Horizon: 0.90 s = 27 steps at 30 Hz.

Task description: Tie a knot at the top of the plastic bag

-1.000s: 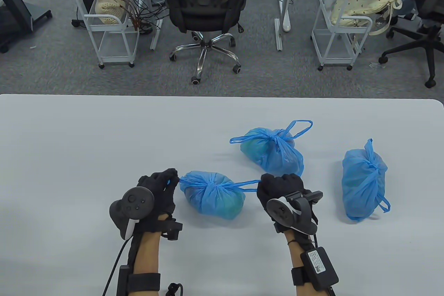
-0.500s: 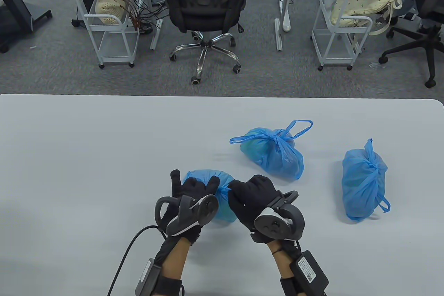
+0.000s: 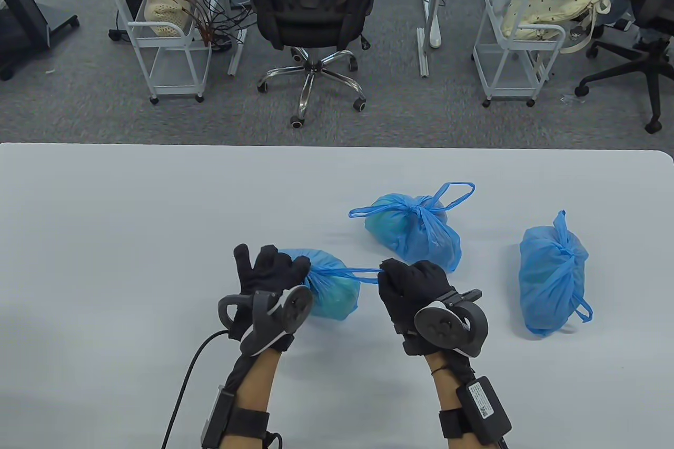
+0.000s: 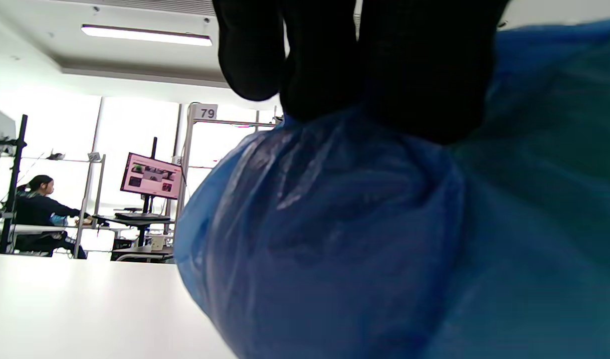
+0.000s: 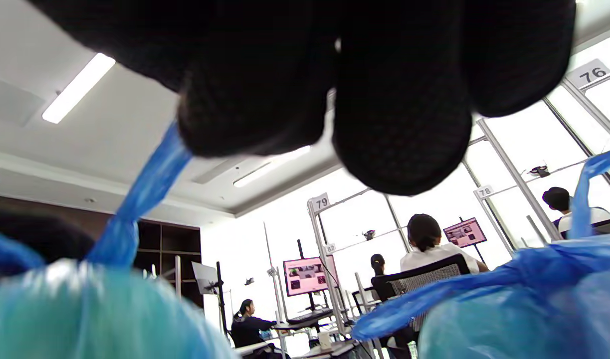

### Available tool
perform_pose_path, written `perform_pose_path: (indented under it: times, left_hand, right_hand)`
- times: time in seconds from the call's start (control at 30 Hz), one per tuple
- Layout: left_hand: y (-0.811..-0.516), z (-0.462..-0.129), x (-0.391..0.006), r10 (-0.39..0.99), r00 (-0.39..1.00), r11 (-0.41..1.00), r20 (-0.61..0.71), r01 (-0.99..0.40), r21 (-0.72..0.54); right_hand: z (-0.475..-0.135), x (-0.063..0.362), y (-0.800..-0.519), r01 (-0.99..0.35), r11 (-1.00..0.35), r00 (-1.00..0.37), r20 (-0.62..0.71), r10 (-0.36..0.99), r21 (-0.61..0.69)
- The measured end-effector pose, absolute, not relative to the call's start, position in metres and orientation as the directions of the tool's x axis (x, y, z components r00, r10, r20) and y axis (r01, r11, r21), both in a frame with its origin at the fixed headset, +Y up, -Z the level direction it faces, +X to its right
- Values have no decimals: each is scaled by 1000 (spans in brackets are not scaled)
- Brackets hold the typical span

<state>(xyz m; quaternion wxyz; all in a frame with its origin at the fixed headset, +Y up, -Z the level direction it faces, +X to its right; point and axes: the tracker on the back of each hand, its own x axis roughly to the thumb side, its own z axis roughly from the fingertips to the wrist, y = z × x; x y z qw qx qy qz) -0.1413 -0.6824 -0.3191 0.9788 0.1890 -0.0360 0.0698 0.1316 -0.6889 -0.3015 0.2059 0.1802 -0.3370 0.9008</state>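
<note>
A filled blue plastic bag lies on the white table between my hands. My left hand rests on the bag's top at its gathered neck, some fingers raised; in the left wrist view its fingers press on the blue bag. My right hand pinches one stretched handle strip and holds it taut to the right of the neck. In the right wrist view the strip runs up into my closed fingers.
Two more tied blue bags lie on the table: one behind my right hand, one at the far right. A cable trails from my left wrist. An office chair and carts stand on the floor beyond the table.
Both hands closed in over the bag from its sides. Now my right hand has drawn a handle strip out to the right, and my left hand has shifted left onto the bag's neck.
</note>
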Motion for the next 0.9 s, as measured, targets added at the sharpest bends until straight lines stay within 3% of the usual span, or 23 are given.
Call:
perform_pose_path:
  times: [0.1, 0.27, 0.63, 0.7, 0.83, 0.9]
  left_hand:
    - [-661, -331, -158, 53, 998, 900, 18, -56, 431]
    - [-647, -357, -192, 23, 993, 899, -112, 28, 436]
    - [-689, -408, -265, -45, 911, 928, -409, 190, 322]
    - [-693, -407, -276, -5, 900, 941, -435, 151, 303]
    - [-696, -398, -294, 256, 881, 944, -398, -138, 301]
    - [-685, -389, -298, 329, 868, 923, -371, -213, 321]
  right_hand:
    - [-304, 131, -691, -427, -703, -880, 441, 178, -569]
    - [-312, 138, -703, -352, -758, -906, 402, 129, -550]
    - [-314, 145, -706, -319, -774, -920, 374, 115, -546]
    - [-315, 144, -707, -316, -777, -921, 374, 112, -544]
    - [-314, 144, -707, -316, -780, -921, 373, 116, -539]
    - [-314, 145, -706, -314, -780, -922, 371, 114, -542]
